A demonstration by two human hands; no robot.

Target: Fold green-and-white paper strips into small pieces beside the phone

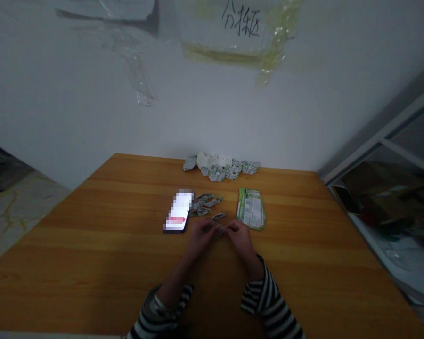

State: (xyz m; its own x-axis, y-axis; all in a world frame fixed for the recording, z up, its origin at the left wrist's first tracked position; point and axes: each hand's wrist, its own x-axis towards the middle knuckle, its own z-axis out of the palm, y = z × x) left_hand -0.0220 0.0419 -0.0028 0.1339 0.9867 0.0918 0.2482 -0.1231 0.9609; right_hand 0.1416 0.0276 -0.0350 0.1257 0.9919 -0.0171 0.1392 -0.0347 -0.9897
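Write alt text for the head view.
A person's left hand and right hand, in striped black and white sleeves, pinch a small indistinct item over a brown wooden table. Left to right lie a lit rectangular smartphone, crumpled greenish scraps and a stack of green and white packets; more crumpled pieces sit near the far edge.

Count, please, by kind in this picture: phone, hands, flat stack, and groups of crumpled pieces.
Phone: 1
Hands (left hand, right hand): 2
Flat stack: 1
Crumpled groups (rear group, front group beside the phone): 2
Total: 6
Single crumpled pieces overlap too much to count surely.
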